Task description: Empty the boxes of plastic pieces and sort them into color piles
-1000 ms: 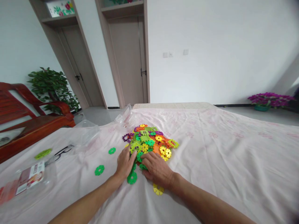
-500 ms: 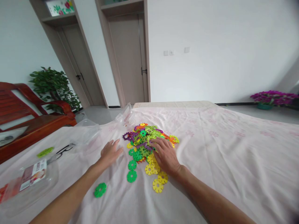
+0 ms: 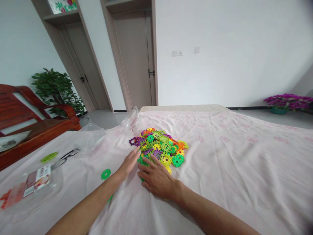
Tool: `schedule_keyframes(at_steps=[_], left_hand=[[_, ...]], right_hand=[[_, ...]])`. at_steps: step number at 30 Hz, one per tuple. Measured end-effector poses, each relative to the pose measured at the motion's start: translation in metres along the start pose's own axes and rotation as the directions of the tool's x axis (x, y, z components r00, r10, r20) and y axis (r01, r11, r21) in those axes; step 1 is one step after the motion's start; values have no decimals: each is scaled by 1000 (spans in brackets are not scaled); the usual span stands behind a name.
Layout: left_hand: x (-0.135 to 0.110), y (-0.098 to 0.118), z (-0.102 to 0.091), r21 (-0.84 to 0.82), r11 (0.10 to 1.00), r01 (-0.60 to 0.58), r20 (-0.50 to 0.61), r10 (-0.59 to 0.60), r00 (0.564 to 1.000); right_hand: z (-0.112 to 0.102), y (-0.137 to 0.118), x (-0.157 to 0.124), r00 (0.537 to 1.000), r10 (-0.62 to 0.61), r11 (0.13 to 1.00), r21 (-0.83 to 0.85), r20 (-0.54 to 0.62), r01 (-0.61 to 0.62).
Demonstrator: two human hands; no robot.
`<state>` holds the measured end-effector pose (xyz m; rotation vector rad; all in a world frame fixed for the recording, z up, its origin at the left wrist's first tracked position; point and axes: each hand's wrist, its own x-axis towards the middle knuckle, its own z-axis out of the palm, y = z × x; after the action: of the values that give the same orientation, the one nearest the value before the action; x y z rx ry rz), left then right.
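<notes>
A heap of plastic snowflake-shaped connecting pieces (image 3: 161, 140), in green, yellow, purple and orange, lies on the pink-patterned cloth (image 3: 220, 176). My left hand (image 3: 129, 163) is along the heap's left front edge, fingers stretched out. Flat over the near side of the heap, my right hand (image 3: 157, 176) has its fingers apart and covers some pieces. Close to its fingertips are a yellow square piece (image 3: 166, 159) and green discs. A green disc (image 3: 178, 160) shows at the heap's right front. Left of my left hand lies a loose green disc (image 3: 106, 174); another is mostly hidden by my forearm.
On the left are black-framed glasses (image 3: 69, 155), a light-green piece (image 3: 49, 157), a labelled clear plastic box (image 3: 36, 182) and a clear lid-like container (image 3: 91, 137). Behind the heap stands another clear container (image 3: 132, 119). A wooden bench (image 3: 51, 122) is beyond the left edge.
My right hand has come back and left from the top of the heap to its near side, and my left hand has moved right against it. The near loose discs are gathered or covered.
</notes>
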<state>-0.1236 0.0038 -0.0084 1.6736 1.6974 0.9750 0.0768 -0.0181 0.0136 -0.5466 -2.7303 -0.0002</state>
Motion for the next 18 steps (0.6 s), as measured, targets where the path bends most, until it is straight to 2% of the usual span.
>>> schedule_keyframes(at_steps=[2,3,4,5,7,8,9,10,12,15,18], left_hand=[[-3,12,-7,-259,966,-25,87,49,995],[-6,15,-15,-309,951,7,122,32,992],[-9,15,-25,-286,958,35,145,7,989],[-13,13,-38,-207,976,61,152,-30,988],[-26,1,-66,71,993,89,115,-97,989],[-34,-7,-80,233,969,81,83,-102,991],[-44,-16,-93,370,927,62,95,-104,990],[-54,-25,-105,465,884,51,132,-127,983],[-75,-36,-121,555,830,43,226,-200,953],[-99,-35,-125,631,773,60,259,-283,924],[-109,-22,-113,621,780,75,251,-289,924]], right_hand=[[3,10,0,996,79,992,-92,-51,-83],[5,14,-1,991,113,985,-126,-73,-121],[6,18,-2,985,145,977,-145,-94,-158],[6,22,-4,979,174,971,-148,-111,-189],[4,27,-9,966,219,965,-113,-135,-235],[1,28,-12,962,233,966,-76,-145,-246],[-2,28,-16,961,233,971,-29,-147,-239],[-7,28,-19,967,215,977,25,-139,-214],[-15,28,-25,986,128,984,138,-103,-113],[-24,31,-32,999,-33,967,253,-26,38],[-25,33,-35,994,-106,956,276,19,96]])
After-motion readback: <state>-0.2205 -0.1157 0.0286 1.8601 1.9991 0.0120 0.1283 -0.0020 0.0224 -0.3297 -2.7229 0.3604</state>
